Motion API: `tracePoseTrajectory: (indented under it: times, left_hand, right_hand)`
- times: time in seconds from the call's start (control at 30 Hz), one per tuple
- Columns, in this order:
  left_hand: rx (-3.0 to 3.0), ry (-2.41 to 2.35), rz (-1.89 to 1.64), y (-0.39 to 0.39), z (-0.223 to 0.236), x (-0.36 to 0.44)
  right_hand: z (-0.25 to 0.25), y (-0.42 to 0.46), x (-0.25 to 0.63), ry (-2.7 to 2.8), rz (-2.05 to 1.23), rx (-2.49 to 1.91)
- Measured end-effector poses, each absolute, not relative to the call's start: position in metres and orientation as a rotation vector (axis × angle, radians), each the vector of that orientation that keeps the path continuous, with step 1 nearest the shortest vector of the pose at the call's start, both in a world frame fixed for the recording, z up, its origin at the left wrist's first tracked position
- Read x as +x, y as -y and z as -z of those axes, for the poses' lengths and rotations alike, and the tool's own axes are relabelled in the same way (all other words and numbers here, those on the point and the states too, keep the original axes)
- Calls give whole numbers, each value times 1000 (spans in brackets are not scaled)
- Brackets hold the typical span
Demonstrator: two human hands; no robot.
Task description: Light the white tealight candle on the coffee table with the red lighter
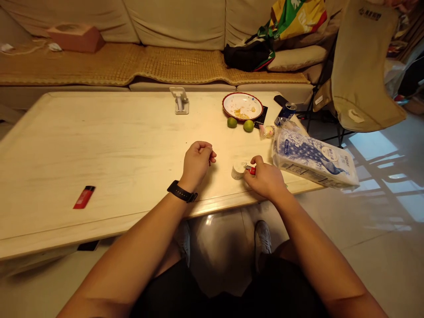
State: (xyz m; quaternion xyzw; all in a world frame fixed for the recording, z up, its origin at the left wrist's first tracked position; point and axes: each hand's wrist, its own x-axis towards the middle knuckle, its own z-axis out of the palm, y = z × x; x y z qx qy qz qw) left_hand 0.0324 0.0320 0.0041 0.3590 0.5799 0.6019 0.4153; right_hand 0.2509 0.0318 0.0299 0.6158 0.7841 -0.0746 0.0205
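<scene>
Pinching a small red tool (252, 170), your right hand (266, 177) hovers low over the near part of the bench (132, 145). Grip closed, thumb below and forefinger above; the tool's grey end points at the pale roll (237, 171). Contact between them: cannot tell. Take the roll as clock centre, 12 pointing to the sofa (179, 22). Your right hand sits at 3, just beside it.

Your left hand (196, 162): between 9 and 10, apart from the roll, black watch (181, 192) on the wrist. Grip curled, thumb and forefinger pressed together; whether anything thin is between them, you cannot tell from here.

Further out, towards 9 and a little below: red-and-black packet (84, 197), lying flat and slanted. Near 11: white stand (179, 101), upright. At 12: red-rimmed dish (243, 106) with yellowish scraps, two limes (248, 126) along its near side, a black item (262, 116) at its right edge. About 1: wrapped snack (268, 131), dark blue can (286, 113) beyond. Between 2 and 3: wrapped tissue pack (314, 154), blue peacock print, one end jutting past the bench edge. Past that, towards 2: beige chair (364, 66) on the floor.
</scene>
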Motion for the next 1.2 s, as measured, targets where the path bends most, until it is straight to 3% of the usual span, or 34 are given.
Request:
tracePoseTrajectory:
  times: [1.2]
  left_hand:
    - [882, -1446, -1511, -32, -4, 32]
  right_hand:
    - [-26, -29, 284, -2481, 336, 2146]
